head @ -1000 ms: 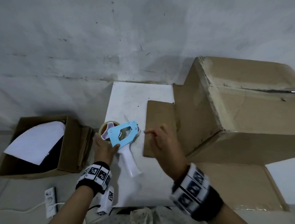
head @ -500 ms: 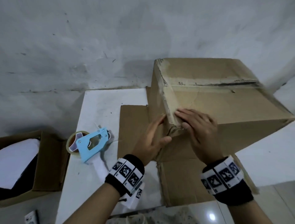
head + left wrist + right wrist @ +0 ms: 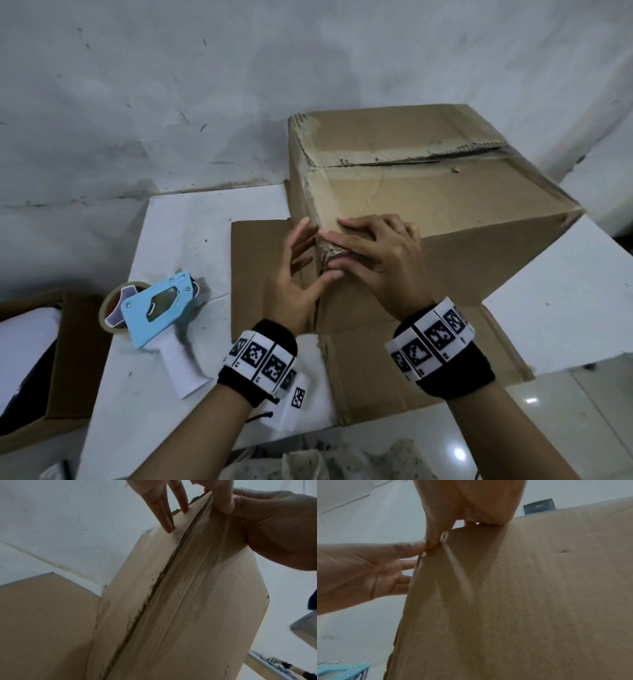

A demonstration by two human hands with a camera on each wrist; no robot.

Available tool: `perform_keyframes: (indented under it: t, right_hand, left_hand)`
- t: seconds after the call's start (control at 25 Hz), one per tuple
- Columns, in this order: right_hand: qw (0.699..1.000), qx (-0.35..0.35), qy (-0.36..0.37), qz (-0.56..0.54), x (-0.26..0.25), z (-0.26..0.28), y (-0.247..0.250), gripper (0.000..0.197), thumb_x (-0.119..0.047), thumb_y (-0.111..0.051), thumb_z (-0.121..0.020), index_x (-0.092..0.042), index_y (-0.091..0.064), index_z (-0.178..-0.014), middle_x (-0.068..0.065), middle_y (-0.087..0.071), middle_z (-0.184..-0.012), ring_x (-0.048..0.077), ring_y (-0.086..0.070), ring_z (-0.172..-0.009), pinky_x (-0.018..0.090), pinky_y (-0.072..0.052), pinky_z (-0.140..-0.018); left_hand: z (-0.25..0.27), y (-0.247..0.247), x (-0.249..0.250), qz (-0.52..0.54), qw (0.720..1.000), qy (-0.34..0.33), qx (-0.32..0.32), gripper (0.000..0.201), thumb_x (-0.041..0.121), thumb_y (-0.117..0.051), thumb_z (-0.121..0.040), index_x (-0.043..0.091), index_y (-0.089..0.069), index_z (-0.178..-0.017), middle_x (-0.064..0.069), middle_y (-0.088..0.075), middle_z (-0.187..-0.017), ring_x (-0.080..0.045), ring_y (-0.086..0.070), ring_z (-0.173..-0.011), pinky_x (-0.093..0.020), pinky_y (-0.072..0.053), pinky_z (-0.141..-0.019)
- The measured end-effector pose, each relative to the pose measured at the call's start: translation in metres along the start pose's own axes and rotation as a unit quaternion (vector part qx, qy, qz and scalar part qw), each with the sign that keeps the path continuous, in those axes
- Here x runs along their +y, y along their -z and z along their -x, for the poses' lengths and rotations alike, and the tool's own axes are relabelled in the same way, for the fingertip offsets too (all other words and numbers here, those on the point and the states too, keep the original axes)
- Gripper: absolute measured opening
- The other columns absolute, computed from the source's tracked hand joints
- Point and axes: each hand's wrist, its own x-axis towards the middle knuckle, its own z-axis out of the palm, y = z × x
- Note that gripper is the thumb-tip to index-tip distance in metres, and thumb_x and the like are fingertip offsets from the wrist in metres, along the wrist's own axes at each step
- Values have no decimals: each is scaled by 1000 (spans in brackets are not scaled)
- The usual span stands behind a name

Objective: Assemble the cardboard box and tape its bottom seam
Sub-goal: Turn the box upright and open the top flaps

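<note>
The brown cardboard box [image 3: 428, 185] stands on the white table [image 3: 191, 233], its closed flaps facing up with a ragged seam across them. Both hands meet at its near left corner. My left hand [image 3: 308, 253] lies with straight fingers [image 3: 164, 513] against the box's left side, its thumb on the front face. My right hand [image 3: 342, 246] lies flat over the top of the corner, and its thumb [image 3: 435, 534] presses the front face beside the left thumb. A shiny strip of clear tape [image 3: 458, 574] runs down from that corner. The blue tape dispenser [image 3: 157, 308] lies left of the box, untouched.
Two loose flaps [image 3: 260, 260] of the box lie spread on the table to the left and towards me. An open cardboard carton [image 3: 68, 359] with white contents sits on the floor at the left. A grey wall stands close behind the table.
One second ago my left hand rested on the tape dispenser and my right hand hovered beside it. Both have moved right to the box's near left corner. The dispenser stays put.
</note>
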Motion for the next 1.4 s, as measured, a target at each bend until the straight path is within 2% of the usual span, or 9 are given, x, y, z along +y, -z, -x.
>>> perform_keyframes:
  t: [0.12,0.36,0.68,0.88,1.0,1.08,1.2,1.32,1.4]
  right_hand:
    - [999,26,-11,-31,0,3,-4,35,-44,-61,-76,-35,-67,-109,-1,-71,-104,10,-47,-96,24,-20,-77]
    - [999,33,-13,-30,0,4,-6,31,-44,-54,-82,-35,-67,-109,-1,-70,-103,10,-46,-97,24,-20,-79]
    - [986,-27,-111,-120,-12,-2,9,36,-49,-49,-79,-37,-67,-109,-9,-65,-110,5,-44,-103,25,-20,-83]
    - [988,-53,-140,-47,-27,2,6,42,-35,-36,-91,-29,-49,-130,-6,-59,-117,13,-47,-111,21,-15,-87]
    - [985,-30,-171,-8,-40,0,-3,52,-35,-22,-88,-26,-52,-130,-1,-58,-119,16,-46,-112,24,-16,-91]
    - [983,-18,-180,12,-46,0,-8,56,-36,-20,-87,-23,-53,-130,-1,-58,-126,17,-47,-118,28,-16,-98]
    - [979,-19,-194,54,-52,-1,-14,57,-42,-20,-90,-19,-50,-133,-2,-57,-134,19,-47,-123,30,-16,-99]
    - [974,-20,-203,101,-61,-6,-16,56,-42,-23,-91,-17,-54,-130,-1,-60,-131,21,-53,-119,30,-19,-91]
    - [970,-27,-213,115,-66,-8,-16,58,-42,-21,-91,-17,-51,-132,0,-58,-134,22,-52,-121,30,-19,-91]
  left_hand:
    - [-4,4,0,-35,997,-67,21,64,45,-69,-70,26,-49,-127,16,-55,-115,-8,-61,-107,-18,-49,-94]
    - [-6,-1,-2,25,991,-97,94,34,21,-76,-68,6,-67,-98,26,-69,-92,7,-66,-86,-12,-52,-81]
    - [-16,11,10,19,999,-26,-14,10,28,-70,-71,20,-65,-73,17,-66,-80,7,-60,-80,-13,-49,-79]
    - [-22,13,18,21,998,24,-51,63,9,-59,-83,20,-28,-136,5,-33,-144,10,-42,-124,-6,-34,-103]
    - [-29,-10,28,14,994,-2,-110,55,25,-28,-92,27,-3,-141,14,2,-152,-9,-1,-147,-30,-3,-123]
    - [-38,-26,30,57,994,58,-75,51,36,-12,-93,32,4,-142,14,9,-156,-7,6,-147,-41,1,-123]
    - [-45,-30,23,71,992,87,-50,60,49,-7,-92,29,5,-147,4,7,-159,-7,2,-147,-39,-4,-123]
    - [-46,-25,21,143,976,142,-88,55,49,-12,-98,34,6,-147,-5,-12,-158,-16,-30,-140,-27,-25,-118]
    - [-67,-21,15,218,953,189,-91,67,63,-20,-91,34,-2,-148,-5,-13,-158,-21,-24,-143,-37,-19,-120]
